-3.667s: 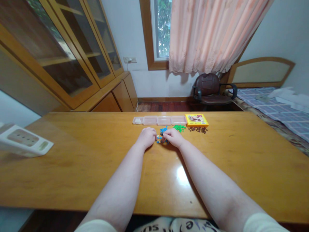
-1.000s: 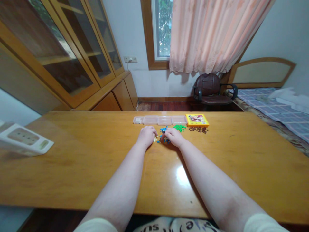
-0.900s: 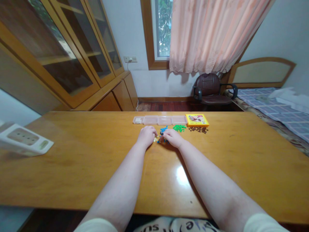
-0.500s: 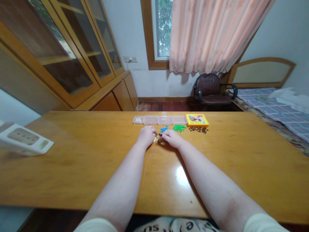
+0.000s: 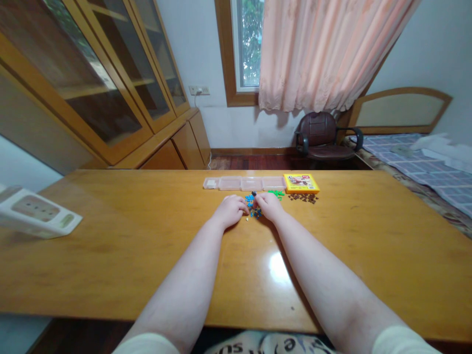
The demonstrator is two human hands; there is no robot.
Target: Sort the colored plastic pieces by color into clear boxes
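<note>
Small blue pieces lie on the table between my two hands, some higher up under the fingertips. My left hand rests at their left side, fingers bent down and slightly apart, with nothing visible in them. My right hand is closed at their right side, thumb and fingers pinched together. A small dark shiny piece shows at its fingertips. One pale crumb-sized piece lies just below the left fingertips. Green pieces are partly hidden behind my right hand.
A row of clear plastic compartments stands behind the pieces, beside a yellow box. Brown pieces lie in front of that box. At the left of the wooden table is a white power strip.
Both hands have shifted slightly right, over the blue pieces. Blue pieces have spread toward me. The dark piece has moved up and right with my right hand.
</note>
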